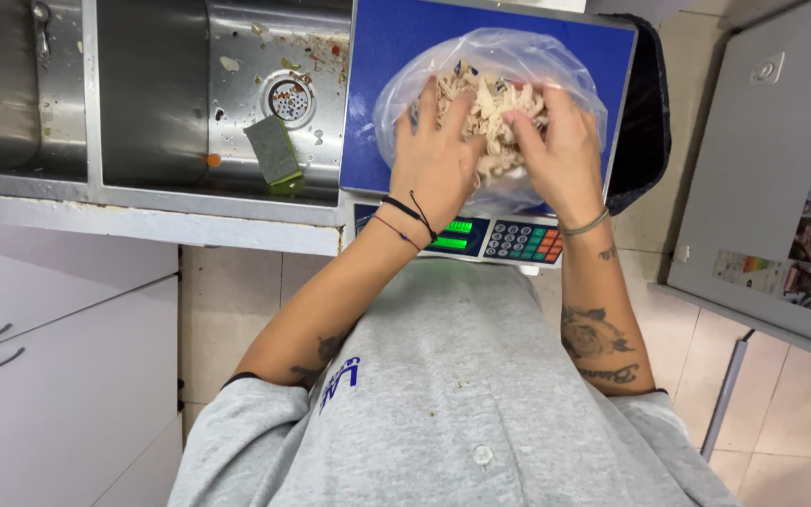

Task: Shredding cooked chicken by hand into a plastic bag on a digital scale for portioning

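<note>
A clear plastic bag (556,66) holding pale shredded meat (490,108) rests on the blue platform (387,56) of an electronic scale. My left hand (434,155) presses on the left side of the bag, fingers spread over the meat. On the bag's right side my right hand (560,150) grips it, fingertips curled into the meat. Both hands touch the bag from the near side. The scale's green display (454,235) and keypad (523,241) sit just below my wrists.
A steel sink (237,103) with a drain (288,99) and a green sponge (272,152) lies to the left. White cabinet drawers (49,376) stand below left. A grey appliance (772,169) with stickers is at right. A black bag (645,122) hangs behind the scale.
</note>
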